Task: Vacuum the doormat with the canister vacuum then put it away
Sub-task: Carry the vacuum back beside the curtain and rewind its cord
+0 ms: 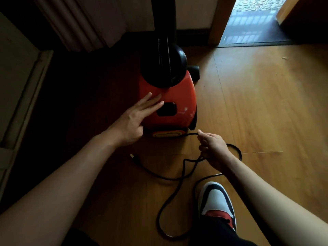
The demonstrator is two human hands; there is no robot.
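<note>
A red canister vacuum (177, 96) with a black domed top stands on the wooden floor in the middle of the view. My left hand (136, 118) lies flat with straight fingers on its left side, next to a black button (166, 109). My right hand (213, 148) grips the black power cord (170, 201) just behind the vacuum's rear end. The cord loops loosely over the floor, and its plug (133, 157) lies to the left of my right hand. A doormat (248, 31) lies in the doorway at the far right.
A dark pole (164, 13) rises behind the vacuum. A wall with skirting and a step fills the dark left side. My shoe (216, 203) stands on the floor inside the cord's loop. A wooden door frame (220, 20) borders the doorway.
</note>
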